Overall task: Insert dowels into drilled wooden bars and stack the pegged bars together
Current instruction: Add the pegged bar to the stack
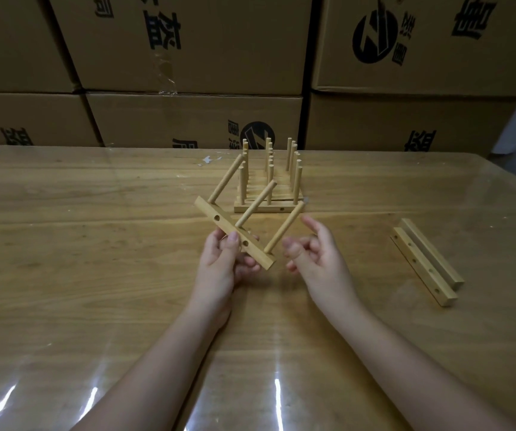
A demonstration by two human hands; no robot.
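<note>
My left hand point(219, 259) grips a bar point(235, 237) with three dowels in; my right hand point(315, 247) is open, empty. Pegged stack point(267, 194) waits; two bars point(426, 262) remain.

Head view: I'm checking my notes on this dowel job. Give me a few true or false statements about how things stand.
1. The left hand holds a bar with three dowels in it. True.
2. The right hand grips a dowel. False: it is open, holding nothing.
3. Two undoweled bars lie on the table to the right. True.
4. The pegged stack sits near the person's elbows. False: it stands beyond the hands, by the cardboard boxes.
</note>
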